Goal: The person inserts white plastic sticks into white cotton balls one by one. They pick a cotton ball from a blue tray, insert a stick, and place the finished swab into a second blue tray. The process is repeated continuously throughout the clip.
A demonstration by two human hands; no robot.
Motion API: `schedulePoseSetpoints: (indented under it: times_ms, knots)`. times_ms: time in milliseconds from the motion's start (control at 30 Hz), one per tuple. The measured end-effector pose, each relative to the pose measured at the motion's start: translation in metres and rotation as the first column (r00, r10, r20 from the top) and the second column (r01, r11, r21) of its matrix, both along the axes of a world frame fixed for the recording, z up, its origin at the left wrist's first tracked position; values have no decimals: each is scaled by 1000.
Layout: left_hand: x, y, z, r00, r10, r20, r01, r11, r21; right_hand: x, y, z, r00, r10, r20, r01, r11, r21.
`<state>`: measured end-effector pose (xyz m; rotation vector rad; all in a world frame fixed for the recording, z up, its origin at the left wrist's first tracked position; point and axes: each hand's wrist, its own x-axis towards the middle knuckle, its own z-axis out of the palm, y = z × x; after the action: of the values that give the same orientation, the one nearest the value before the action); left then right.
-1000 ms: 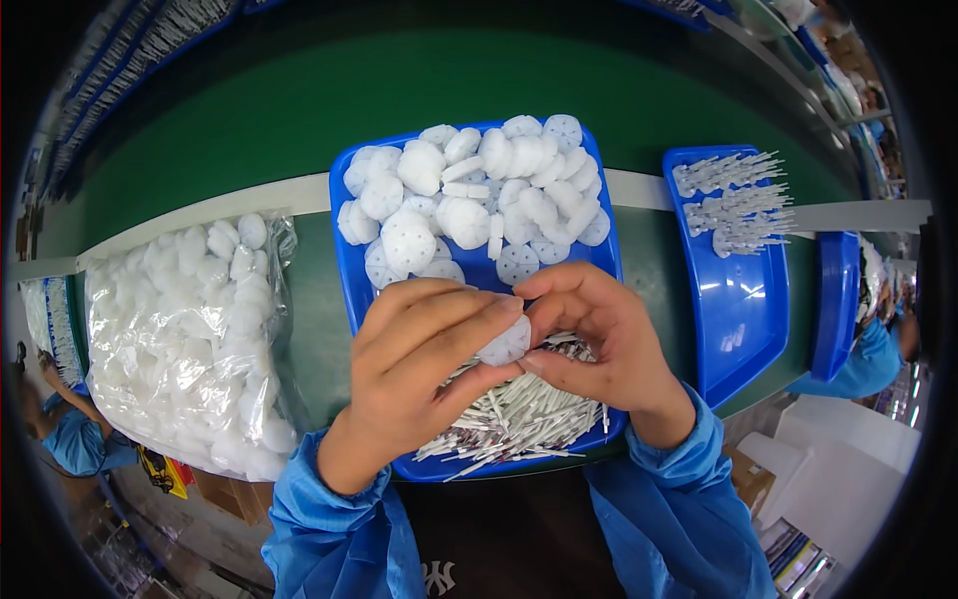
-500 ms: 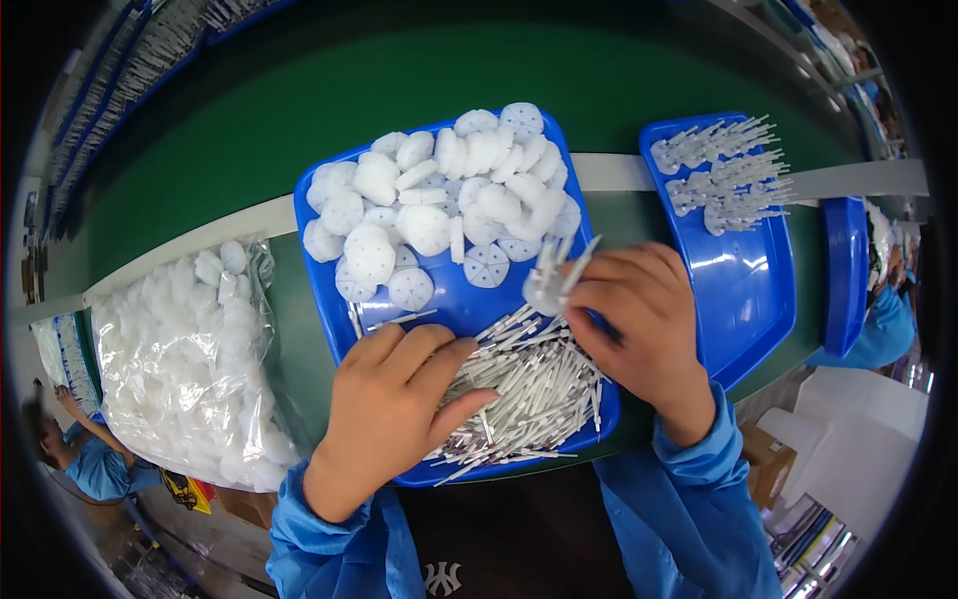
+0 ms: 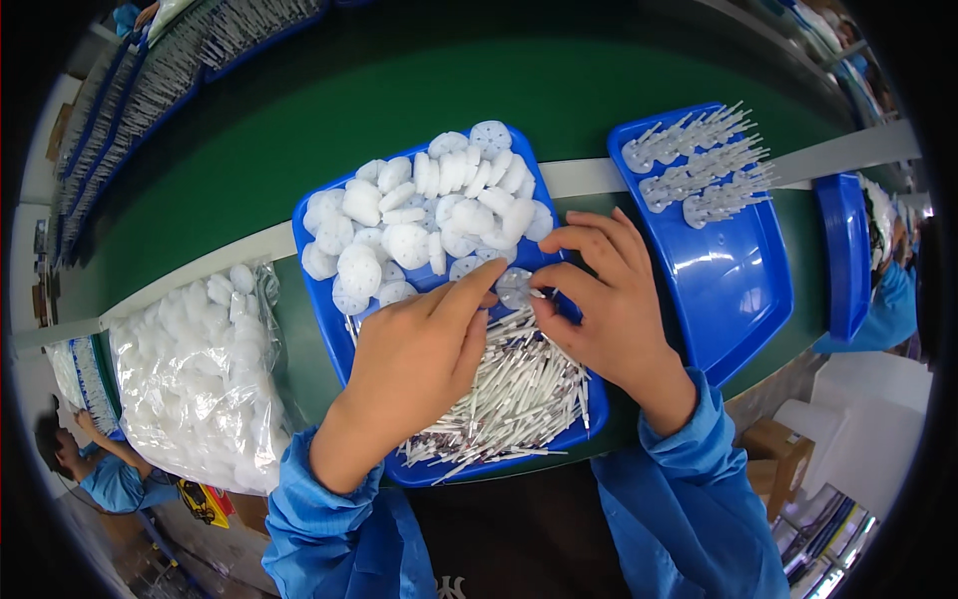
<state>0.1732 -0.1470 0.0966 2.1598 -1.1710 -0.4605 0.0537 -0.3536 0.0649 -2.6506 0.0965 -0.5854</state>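
Hands [image 3: 519,329]: two, one disc [image 3: 515,288]

The hands [image 3: 519,329] hide part of the white sticks [image 3: 519,394] beneath.

The blue tray [image 3: 329,329] under the hands looks like smooth, glossy moulded plastic, and the second blue tray [image 3: 743,299] to its right catches bright highlights on its bare floor. The white perforated discs [image 3: 409,240] look like matt plastic, as do the thin white sticks [image 3: 519,399]. The bag [image 3: 195,379] of discs is clear, crinkled, shiny film. The green surface [image 3: 399,100] is matt and even. The blue sleeves [image 3: 679,499] are smooth, slightly sheeny cloth.
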Motion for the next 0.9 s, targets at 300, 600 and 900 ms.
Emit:
schedulePoseSetpoints:
  times_ms: [300,600,900]
  knots:
    - [-9,41,4,971,180,160,-172,983,-64,-57,-33,34,960,-261,100,253,964,85]
    - [-24,94,-10,927,217,307,-205,976,-71,-106,-70,14,810,-554,-189,571,820,41]
    - [-21,111,-39,889,262,374,-241,965,-104,-87,-67,17,885,-424,-194,420,905,-62]
